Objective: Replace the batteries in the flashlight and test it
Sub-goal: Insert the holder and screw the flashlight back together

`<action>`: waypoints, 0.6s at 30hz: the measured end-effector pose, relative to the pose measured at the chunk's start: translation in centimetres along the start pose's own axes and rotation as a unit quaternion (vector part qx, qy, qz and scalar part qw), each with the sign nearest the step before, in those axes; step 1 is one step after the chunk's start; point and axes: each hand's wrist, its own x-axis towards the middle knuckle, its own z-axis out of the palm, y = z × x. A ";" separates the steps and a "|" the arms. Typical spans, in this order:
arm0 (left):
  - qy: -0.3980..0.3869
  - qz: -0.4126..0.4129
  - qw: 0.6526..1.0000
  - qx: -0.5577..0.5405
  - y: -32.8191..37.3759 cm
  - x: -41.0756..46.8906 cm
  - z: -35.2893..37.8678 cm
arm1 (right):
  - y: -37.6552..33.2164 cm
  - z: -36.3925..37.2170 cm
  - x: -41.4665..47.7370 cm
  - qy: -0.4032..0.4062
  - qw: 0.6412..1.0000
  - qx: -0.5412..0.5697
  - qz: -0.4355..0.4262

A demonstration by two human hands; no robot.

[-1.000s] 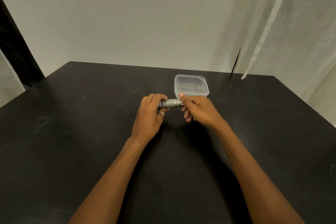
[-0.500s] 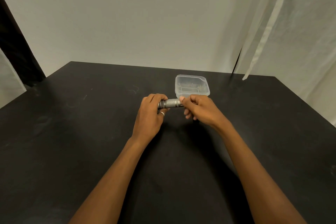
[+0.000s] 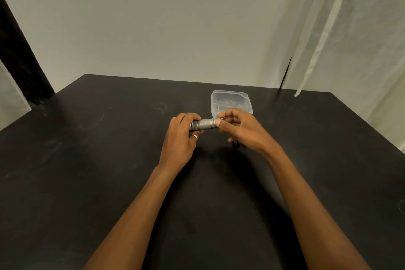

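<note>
A small silver flashlight (image 3: pixel 205 124) is held level above the black table (image 3: pixel 87 160), its knurled barrel showing between my hands. My left hand (image 3: pixel 179 140), with a ring on one finger, grips the flashlight's left end and hides it. My right hand (image 3: pixel 241 129) pinches the right end cap between thumb and forefinger. A small dark item (image 3: pixel 236 143) shows just under my right hand; I cannot tell what it is.
A clear plastic container (image 3: pixel 231 103) stands on the table just behind my right hand, with small items inside that are hard to make out. A pale curtain (image 3: pixel 350 39) hangs at the right, a light wall behind.
My right hand has opened up from a closed wrap on the cap to a thumb-and-forefinger pinch, its other fingers lifted. The left hand and flashlight stay in place.
</note>
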 end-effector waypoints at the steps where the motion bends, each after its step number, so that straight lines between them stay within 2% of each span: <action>1: 0.000 0.000 1.000 -0.001 0.0 0.0 0.0 | 0.1 -0.1 0.0 -0.007 1.000 0.008 -0.005; 11: 0.000 0.011 1.000 0.011 -0.1 0.0 0.1 | -0.2 1.1 -0.1 0.029 0.993 -0.115 0.007; 18: 0.002 0.012 1.000 0.011 0.0 0.0 0.0 | -0.4 1.3 -0.2 0.025 0.994 -0.103 0.010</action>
